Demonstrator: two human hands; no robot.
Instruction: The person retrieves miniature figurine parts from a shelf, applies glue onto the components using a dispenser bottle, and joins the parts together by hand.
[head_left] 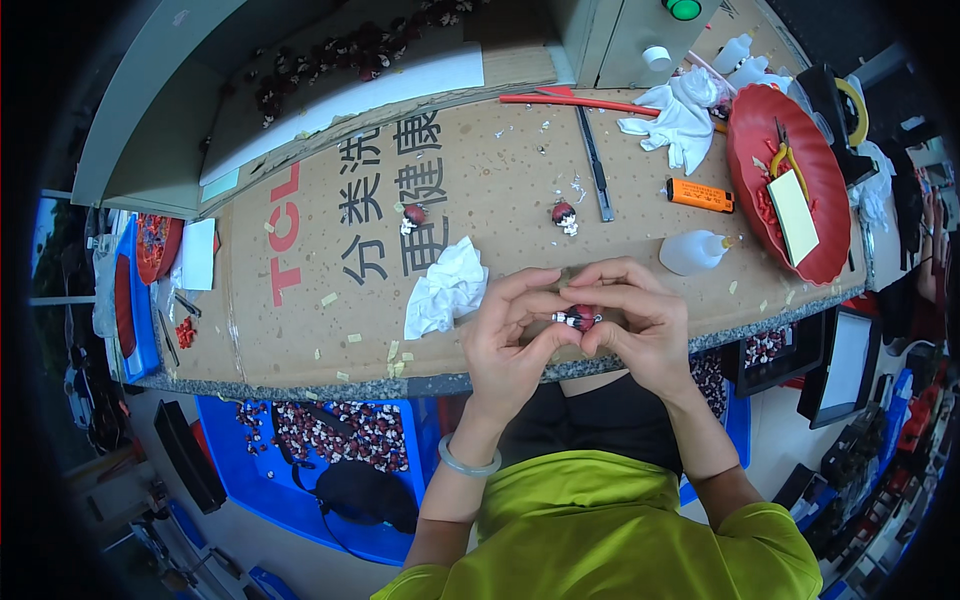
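A small figurine (581, 318) with a dark red head and a white body lies sideways between my fingertips, close to the table's front edge. My left hand (508, 335) pinches it near the white body. On the head side, the fingers of my right hand (648, 328) are closed on it too. Two similar figurines rest on the cardboard farther off, one (564, 217) straight ahead and another (412, 217) to the left. A crumpled white tissue (447, 288) lies just left of my left hand. To the right of my hands stands a white squeeze bottle (693, 252).
Cardboard (330, 330) covers the table. Right: a red scalloped tray (838, 220) with yellow-handled pliers (789, 158), and an orange box (700, 195). A black knife-like tool (593, 165) lies ahead. An open cabinet (150, 120) holds several figurines. Below sits a blue bin (250, 490).
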